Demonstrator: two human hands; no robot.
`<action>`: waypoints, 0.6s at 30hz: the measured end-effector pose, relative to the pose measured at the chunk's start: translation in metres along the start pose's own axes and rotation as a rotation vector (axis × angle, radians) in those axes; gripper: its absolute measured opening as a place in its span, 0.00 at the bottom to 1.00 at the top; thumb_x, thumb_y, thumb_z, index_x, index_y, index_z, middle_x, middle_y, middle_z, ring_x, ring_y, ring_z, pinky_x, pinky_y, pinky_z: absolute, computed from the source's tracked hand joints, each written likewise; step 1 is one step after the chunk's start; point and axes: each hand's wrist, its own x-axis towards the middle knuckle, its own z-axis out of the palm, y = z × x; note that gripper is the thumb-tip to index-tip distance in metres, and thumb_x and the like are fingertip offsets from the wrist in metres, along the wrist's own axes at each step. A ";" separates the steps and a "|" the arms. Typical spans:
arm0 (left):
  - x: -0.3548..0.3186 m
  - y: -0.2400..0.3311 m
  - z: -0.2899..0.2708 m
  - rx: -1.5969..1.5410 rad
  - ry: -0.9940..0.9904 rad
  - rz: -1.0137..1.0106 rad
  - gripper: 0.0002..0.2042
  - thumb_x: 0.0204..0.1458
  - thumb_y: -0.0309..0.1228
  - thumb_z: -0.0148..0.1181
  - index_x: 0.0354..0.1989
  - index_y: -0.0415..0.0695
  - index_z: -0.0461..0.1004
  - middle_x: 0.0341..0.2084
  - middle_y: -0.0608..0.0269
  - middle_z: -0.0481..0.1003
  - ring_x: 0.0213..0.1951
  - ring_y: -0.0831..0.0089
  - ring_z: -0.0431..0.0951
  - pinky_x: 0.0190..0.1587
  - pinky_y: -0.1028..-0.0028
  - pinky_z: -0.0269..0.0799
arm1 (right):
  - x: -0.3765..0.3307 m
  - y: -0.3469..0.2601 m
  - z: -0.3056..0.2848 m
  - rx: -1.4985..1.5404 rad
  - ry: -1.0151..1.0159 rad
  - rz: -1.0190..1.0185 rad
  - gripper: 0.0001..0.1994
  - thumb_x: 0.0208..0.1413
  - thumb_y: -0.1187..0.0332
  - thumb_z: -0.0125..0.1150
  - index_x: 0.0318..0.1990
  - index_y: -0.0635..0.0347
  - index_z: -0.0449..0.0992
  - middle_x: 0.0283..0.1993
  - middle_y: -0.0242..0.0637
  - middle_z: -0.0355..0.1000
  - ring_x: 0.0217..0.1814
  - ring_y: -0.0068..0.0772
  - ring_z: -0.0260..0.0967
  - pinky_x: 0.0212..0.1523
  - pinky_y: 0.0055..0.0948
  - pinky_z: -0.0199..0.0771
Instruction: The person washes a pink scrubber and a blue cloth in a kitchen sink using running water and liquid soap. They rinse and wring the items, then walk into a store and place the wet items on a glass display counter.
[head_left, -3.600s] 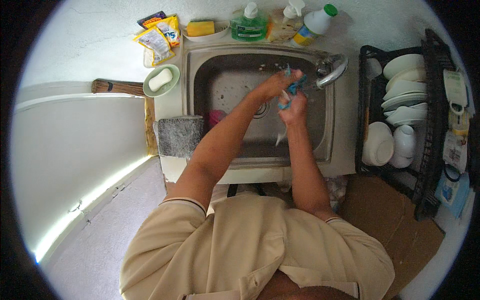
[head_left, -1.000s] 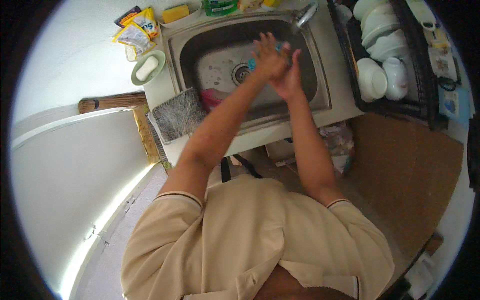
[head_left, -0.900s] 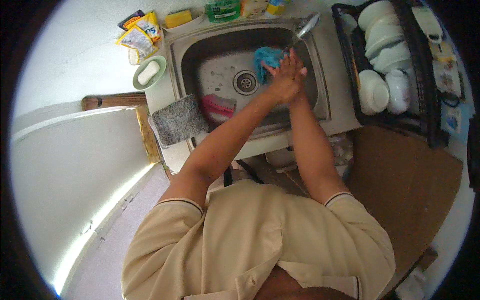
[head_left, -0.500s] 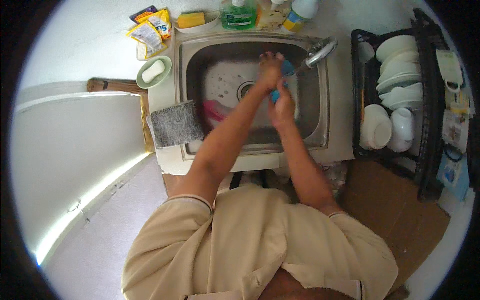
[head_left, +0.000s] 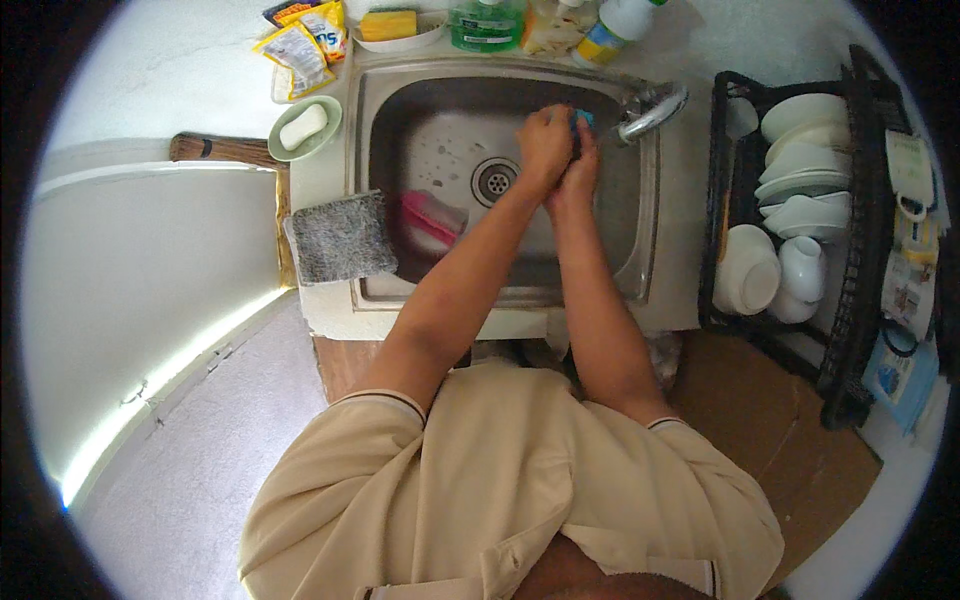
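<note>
Over the sink [head_left: 400,150], both of my hands are pressed together around a bunched blue cloth [head_left: 582,117]. My left hand [head_left: 545,145] is closed over it from the left, knuckles up. Against it from the right, my right hand [head_left: 578,178] grips the same cloth, most of which is hidden inside the fingers. To the left of the hands lies the round drain [head_left: 495,182]. A pink cloth-like thing [head_left: 432,215] rests on the sink's bottom near its left wall. Just right of my hands is the chrome faucet [head_left: 655,113].
A grey cloth [head_left: 345,238] lies over the left rim, below a bar of soap [head_left: 303,127] in a green dish. Along the back stand a yellow sponge [head_left: 388,24], a green soap bottle [head_left: 487,25] and a white bottle [head_left: 615,30]. A black dish rack [head_left: 715,200] holds plates and bowls at right.
My hands have come closer together and tightened, so less of the blue cloth shows. The left hand has moved slightly right. The view has shifted a little.
</note>
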 end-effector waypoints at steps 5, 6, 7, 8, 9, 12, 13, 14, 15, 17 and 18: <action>-0.002 -0.040 0.010 0.379 0.156 0.420 0.32 0.60 0.57 0.56 0.60 0.40 0.71 0.56 0.42 0.75 0.60 0.43 0.74 0.65 0.57 0.64 | -0.035 -0.016 0.007 -0.285 -0.115 -0.096 0.20 0.70 0.57 0.52 0.64 0.52 0.69 0.61 0.37 0.72 0.65 0.42 0.69 0.65 0.49 0.70; -0.007 -0.013 0.009 0.020 -0.001 0.153 0.34 0.59 0.57 0.57 0.63 0.40 0.69 0.57 0.42 0.75 0.60 0.43 0.74 0.65 0.58 0.65 | -0.037 -0.019 0.002 -0.313 -0.102 -0.111 0.19 0.72 0.58 0.48 0.65 0.51 0.68 0.61 0.36 0.72 0.64 0.38 0.70 0.63 0.46 0.72; -0.008 0.008 0.003 -0.334 -0.141 -0.113 0.36 0.58 0.57 0.59 0.65 0.40 0.67 0.58 0.42 0.74 0.61 0.44 0.74 0.66 0.60 0.65 | -0.030 -0.021 -0.006 -0.266 -0.144 -0.093 0.18 0.72 0.57 0.48 0.64 0.49 0.69 0.60 0.35 0.72 0.61 0.36 0.71 0.60 0.44 0.74; -0.006 0.013 -0.002 -0.331 -0.223 0.009 0.34 0.59 0.55 0.58 0.65 0.41 0.69 0.56 0.44 0.75 0.58 0.47 0.76 0.62 0.61 0.68 | -0.017 -0.023 -0.021 -0.224 -0.187 -0.076 0.17 0.72 0.55 0.48 0.63 0.48 0.70 0.58 0.33 0.73 0.59 0.33 0.72 0.57 0.41 0.75; -0.001 0.015 -0.010 -0.329 -0.297 0.134 0.31 0.59 0.53 0.58 0.64 0.43 0.70 0.54 0.46 0.76 0.55 0.50 0.78 0.57 0.61 0.71 | -0.005 -0.023 -0.033 -0.185 -0.236 -0.057 0.17 0.72 0.53 0.48 0.61 0.47 0.71 0.57 0.32 0.73 0.57 0.31 0.73 0.54 0.39 0.77; 0.029 0.017 -0.025 -0.208 -0.647 0.250 0.27 0.60 0.50 0.57 0.61 0.43 0.74 0.53 0.47 0.77 0.50 0.54 0.81 0.52 0.63 0.75 | 0.020 -0.022 -0.060 0.165 -0.760 0.346 0.16 0.70 0.50 0.50 0.55 0.45 0.72 0.51 0.27 0.73 0.49 0.27 0.72 0.43 0.32 0.75; 0.034 0.016 -0.027 -0.144 -0.787 0.236 0.26 0.60 0.50 0.56 0.60 0.43 0.75 0.53 0.46 0.77 0.49 0.54 0.81 0.52 0.63 0.75 | 0.022 -0.024 -0.062 0.207 -0.820 0.435 0.16 0.69 0.48 0.51 0.53 0.44 0.73 0.49 0.25 0.73 0.46 0.26 0.73 0.39 0.30 0.74; 0.030 0.015 -0.026 -0.130 -0.705 0.211 0.25 0.61 0.50 0.56 0.57 0.42 0.77 0.51 0.46 0.78 0.49 0.54 0.81 0.52 0.63 0.75 | 0.025 -0.029 -0.064 0.137 -0.728 0.443 0.16 0.67 0.46 0.52 0.51 0.42 0.73 0.45 0.24 0.74 0.43 0.26 0.73 0.35 0.30 0.73; 0.023 0.015 -0.024 -0.113 -0.630 0.188 0.25 0.61 0.50 0.55 0.54 0.42 0.78 0.49 0.46 0.79 0.48 0.54 0.81 0.52 0.62 0.75 | 0.025 -0.033 -0.060 0.072 -0.632 0.442 0.17 0.66 0.43 0.54 0.49 0.41 0.73 0.42 0.22 0.74 0.41 0.27 0.73 0.31 0.29 0.72; 0.013 0.016 -0.023 -0.127 -0.477 0.058 0.24 0.63 0.51 0.54 0.49 0.40 0.80 0.45 0.46 0.80 0.46 0.52 0.82 0.51 0.60 0.75 | 0.000 -0.021 -0.010 -0.173 -0.154 0.232 0.19 0.68 0.43 0.51 0.54 0.42 0.73 0.45 0.24 0.75 0.43 0.29 0.75 0.36 0.34 0.75; 0.009 0.021 -0.022 -0.158 -0.406 -0.043 0.25 0.63 0.52 0.53 0.48 0.39 0.80 0.42 0.46 0.81 0.45 0.51 0.82 0.50 0.58 0.75 | -0.012 -0.017 0.006 -0.294 0.087 0.120 0.20 0.69 0.43 0.49 0.57 0.42 0.73 0.47 0.25 0.76 0.45 0.31 0.75 0.39 0.36 0.76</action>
